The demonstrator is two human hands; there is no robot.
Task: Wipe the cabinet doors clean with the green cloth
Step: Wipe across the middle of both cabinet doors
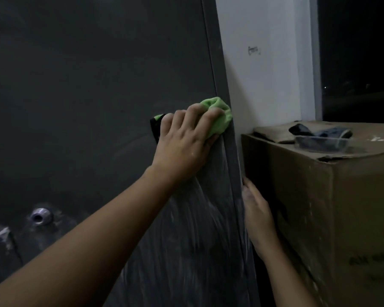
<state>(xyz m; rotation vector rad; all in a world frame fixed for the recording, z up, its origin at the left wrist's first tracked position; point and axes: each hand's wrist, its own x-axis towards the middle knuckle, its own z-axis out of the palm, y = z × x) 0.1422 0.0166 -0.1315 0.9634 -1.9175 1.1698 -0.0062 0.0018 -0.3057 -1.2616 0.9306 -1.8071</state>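
So the whole next stroke comes down to where the cloth sits on the door. Your left hand (184, 142) has the green cloth (217, 116) bunched up under curled fingers and pressed flat on the dark cabinet door (87, 85). It's parked right at the door's right edge (211, 52), just beside the white wall (253, 85). There's basically nothing more to wipe on the right, so the only open ground is left, up or down.

That edge is the door's long axis: it runs from the far top down towards you, leaning a bit to the right as it gets near. Right under your left hand there's a patch of pale smeary streaks (197, 229) following the same line, and I'd guess that's where the cloth needs to go. The big left part of the door looks more even, though it's dim enough that I can't really tell how clean it is.

Your right hand (256, 209) is lower and nearer to you, tucked in the narrow gap between the door edge and the cardboard box (319, 196). Its fingers are pretty much straight and lie along the edge, holding nothing I can see. My read is it's steadying the door. It's actually the closer of the 2 hands to the streaks, but the left one has the cloth, so a straight pull down along the edge seems the obvious move. Just watch you don't drag the cloth into your own right-hand fingers.
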